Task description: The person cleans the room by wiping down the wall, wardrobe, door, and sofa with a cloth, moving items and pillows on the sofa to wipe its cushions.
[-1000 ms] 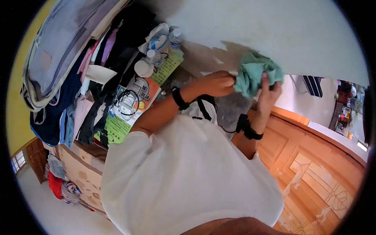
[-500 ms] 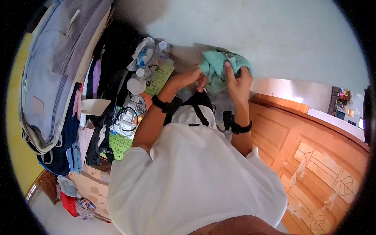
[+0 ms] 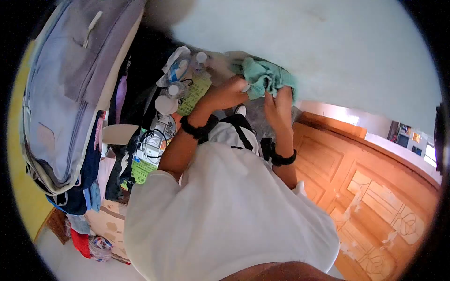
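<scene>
A crumpled green cloth [image 3: 267, 77] hangs between my two hands in front of the pale wall. My left hand [image 3: 232, 92] is closed on its left edge, with the fingertips partly hidden. Gripping the lower right part of the cloth is my right hand [image 3: 280, 107], its thumb pressed against the fabric. Dark bands with small black boxes sit on both wrists. To the left of my left hand, a clear plastic bottle [image 3: 201, 63] with a white cap stands on a cluttered surface.
A white-lidded jar [image 3: 166, 105], another clear bottle [image 3: 174, 90] and a white power strip with cables [image 3: 151, 144] crowd the left side. A large grey bag [image 3: 70, 89] is beyond them, above hanging clothes. On the right is a wooden door [image 3: 356, 182].
The cloth has been bunched differently, and its right side hangs lower. My right hand has shifted slightly left and down, its thumb now against the cloth. My left hand has turned toward the cloth's edge.
</scene>
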`<state>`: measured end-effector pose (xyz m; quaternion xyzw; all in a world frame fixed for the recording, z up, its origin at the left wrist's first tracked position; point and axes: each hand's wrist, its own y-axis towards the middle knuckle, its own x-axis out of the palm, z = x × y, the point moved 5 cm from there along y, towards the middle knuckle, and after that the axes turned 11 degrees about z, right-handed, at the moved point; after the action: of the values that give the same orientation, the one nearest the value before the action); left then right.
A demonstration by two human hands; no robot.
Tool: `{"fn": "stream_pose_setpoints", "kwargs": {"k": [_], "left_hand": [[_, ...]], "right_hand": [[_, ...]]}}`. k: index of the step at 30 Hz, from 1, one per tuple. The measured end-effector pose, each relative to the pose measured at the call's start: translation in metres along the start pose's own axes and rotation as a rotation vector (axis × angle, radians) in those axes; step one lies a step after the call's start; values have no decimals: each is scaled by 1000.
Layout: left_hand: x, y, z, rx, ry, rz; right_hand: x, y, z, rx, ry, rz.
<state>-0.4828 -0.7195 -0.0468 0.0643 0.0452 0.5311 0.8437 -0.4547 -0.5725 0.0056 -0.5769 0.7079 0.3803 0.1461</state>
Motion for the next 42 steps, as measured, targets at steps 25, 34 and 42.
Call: {"fn": "stream_pose_setpoints", "kwargs": {"k": [25, 34, 42], "left_hand": [[-62, 24, 40, 98, 302, 229], [-64, 14, 137, 377, 550, 567], [-79, 10, 90, 437, 584, 607]], "right_hand": [[-45, 62, -35, -62, 125, 336], [-30, 87, -108, -55, 195, 24], [14, 81, -78, -44, 252, -38]]}}
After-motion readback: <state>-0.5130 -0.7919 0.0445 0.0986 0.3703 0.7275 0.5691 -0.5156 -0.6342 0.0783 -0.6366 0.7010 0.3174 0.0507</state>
